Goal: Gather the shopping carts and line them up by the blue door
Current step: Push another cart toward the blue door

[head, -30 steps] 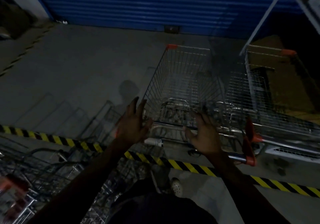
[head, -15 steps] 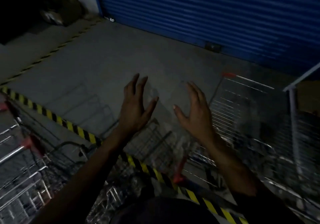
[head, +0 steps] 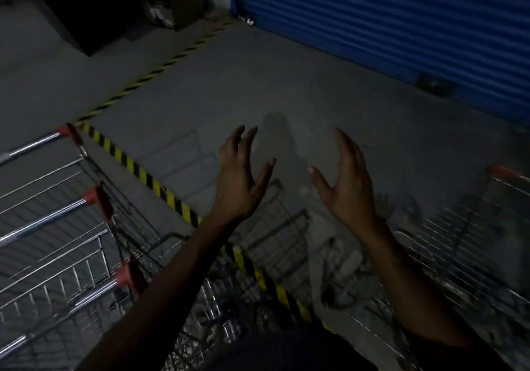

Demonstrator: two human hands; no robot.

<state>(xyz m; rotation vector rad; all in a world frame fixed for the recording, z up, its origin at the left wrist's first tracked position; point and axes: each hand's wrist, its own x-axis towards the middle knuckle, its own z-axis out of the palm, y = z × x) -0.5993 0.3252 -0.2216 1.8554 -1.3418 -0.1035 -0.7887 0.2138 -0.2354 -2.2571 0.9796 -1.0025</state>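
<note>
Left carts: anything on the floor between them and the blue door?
Nothing visible blocks them. Between the left carts and the blue door lies only concrete floor, crossed by flat striped tape. The left hand and right hand hover above it, holding nothing.

Left hand [head: 239,181] and right hand [head: 345,182] raised, fingers [head: 239,141] apparently spread (dim light), holding nothing.

Left: nested shopping carts [head: 43,223]; right: single cart [head: 481,227]; floor tape [head: 175,201] runs between them; roller door [head: 401,26] behind, far right.
</note>
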